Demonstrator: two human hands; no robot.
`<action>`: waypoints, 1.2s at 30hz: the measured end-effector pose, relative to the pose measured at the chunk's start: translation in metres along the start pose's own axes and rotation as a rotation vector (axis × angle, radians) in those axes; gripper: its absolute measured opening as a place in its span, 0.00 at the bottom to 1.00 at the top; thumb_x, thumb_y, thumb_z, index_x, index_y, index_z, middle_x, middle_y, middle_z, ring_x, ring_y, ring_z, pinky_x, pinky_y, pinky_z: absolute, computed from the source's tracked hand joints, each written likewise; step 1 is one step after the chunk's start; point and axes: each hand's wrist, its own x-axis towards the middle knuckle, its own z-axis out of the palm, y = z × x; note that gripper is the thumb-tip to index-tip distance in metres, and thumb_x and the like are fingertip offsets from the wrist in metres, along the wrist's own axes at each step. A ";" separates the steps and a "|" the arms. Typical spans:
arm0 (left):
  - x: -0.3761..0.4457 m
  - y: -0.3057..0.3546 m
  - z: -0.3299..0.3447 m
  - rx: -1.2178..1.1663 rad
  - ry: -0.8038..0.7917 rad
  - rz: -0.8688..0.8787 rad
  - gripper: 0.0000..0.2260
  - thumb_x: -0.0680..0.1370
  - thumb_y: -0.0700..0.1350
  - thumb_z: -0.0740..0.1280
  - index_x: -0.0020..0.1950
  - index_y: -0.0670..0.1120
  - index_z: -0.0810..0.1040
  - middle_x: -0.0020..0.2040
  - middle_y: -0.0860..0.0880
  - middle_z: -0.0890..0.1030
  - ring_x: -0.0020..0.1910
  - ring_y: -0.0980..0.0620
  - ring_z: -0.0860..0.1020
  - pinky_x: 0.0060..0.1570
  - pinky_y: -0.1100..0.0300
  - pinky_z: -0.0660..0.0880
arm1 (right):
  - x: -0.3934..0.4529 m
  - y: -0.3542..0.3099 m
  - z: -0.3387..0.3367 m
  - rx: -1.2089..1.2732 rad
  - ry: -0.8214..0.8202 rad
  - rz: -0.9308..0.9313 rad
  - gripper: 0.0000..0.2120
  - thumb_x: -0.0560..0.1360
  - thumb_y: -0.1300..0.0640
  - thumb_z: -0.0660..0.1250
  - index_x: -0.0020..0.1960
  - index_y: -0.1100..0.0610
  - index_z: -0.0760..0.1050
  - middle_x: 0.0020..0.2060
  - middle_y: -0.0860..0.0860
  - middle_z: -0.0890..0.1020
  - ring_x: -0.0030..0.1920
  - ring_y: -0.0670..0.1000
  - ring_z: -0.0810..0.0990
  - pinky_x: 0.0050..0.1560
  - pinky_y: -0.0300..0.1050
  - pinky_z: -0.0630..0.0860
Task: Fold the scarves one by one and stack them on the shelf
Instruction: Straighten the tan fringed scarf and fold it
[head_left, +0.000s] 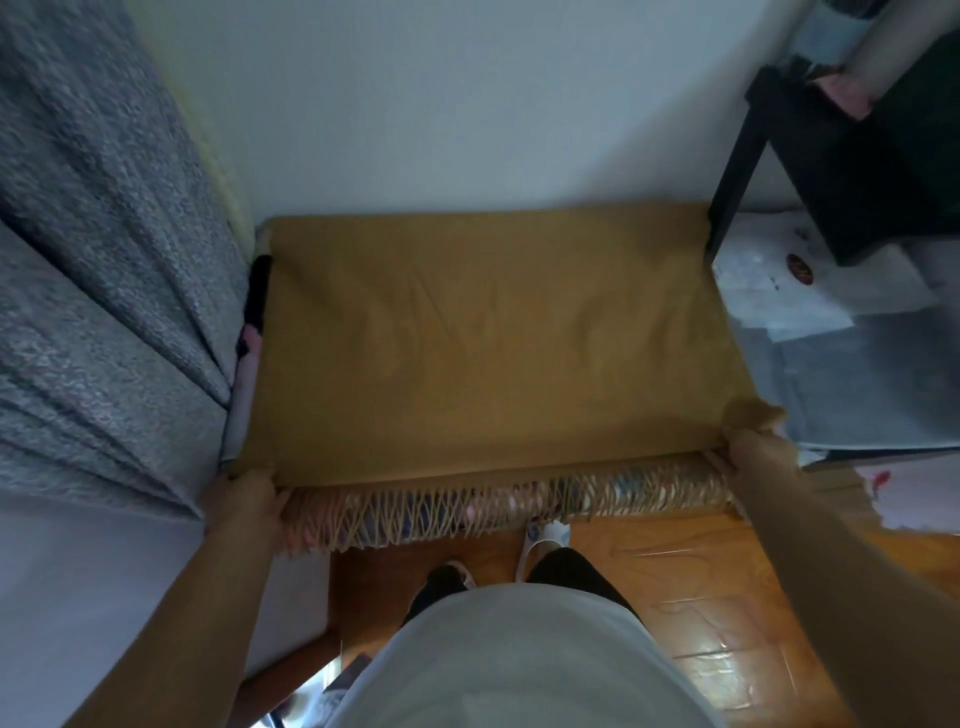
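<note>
The mustard scarf (483, 338) lies spread flat across a raised surface against the white wall (467, 104), its far edge meeting the wall and its near edge facing the person. What carries it is covered by the cloth and cannot be identified. A knotted fringe (498, 506) hangs from the near edge, over the wooden floor (691, 587).

Left hand (248, 501): at the near left corner of the scarf, fingers curled under the edge among the fringe – the grip is pinching the cloth there. Right hand (753, 441): at the near right corner, fingers curled round a bunched bit of the scarf – the grip is pinching that corner. Both arms are extended, well apart, with the near edge stretched between them.

A grey speckled fabric (104, 270) hangs at the left, just beside the scarf. A black and pink item (252, 312) shows in the gap between them; its nature cannot be determined. At the right stand a dark frame (810, 171) and pale sheets or plastic (841, 332), blurred. The person's feet in light slippers (545, 538) stand on the floor below the fringe.
</note>
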 end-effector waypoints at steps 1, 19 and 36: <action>0.001 0.000 -0.001 0.023 -0.005 0.021 0.17 0.80 0.41 0.63 0.68 0.49 0.76 0.65 0.46 0.79 0.58 0.44 0.80 0.54 0.46 0.79 | 0.000 0.000 -0.002 0.024 0.015 -0.003 0.21 0.77 0.69 0.63 0.68 0.55 0.72 0.64 0.57 0.75 0.58 0.58 0.77 0.34 0.45 0.83; -0.096 -0.024 0.092 1.562 -0.262 1.044 0.25 0.82 0.54 0.62 0.79 0.55 0.64 0.78 0.44 0.61 0.76 0.39 0.60 0.69 0.40 0.65 | 0.009 0.002 -0.010 -0.070 0.124 0.019 0.19 0.77 0.65 0.68 0.67 0.59 0.73 0.58 0.59 0.77 0.55 0.61 0.79 0.36 0.50 0.84; -0.082 -0.030 0.171 1.873 -0.393 1.324 0.23 0.77 0.65 0.58 0.66 0.56 0.77 0.53 0.48 0.76 0.49 0.45 0.75 0.51 0.46 0.70 | -0.048 0.032 0.182 -1.368 -0.637 -1.569 0.25 0.83 0.45 0.55 0.77 0.53 0.63 0.78 0.56 0.62 0.77 0.61 0.58 0.77 0.58 0.56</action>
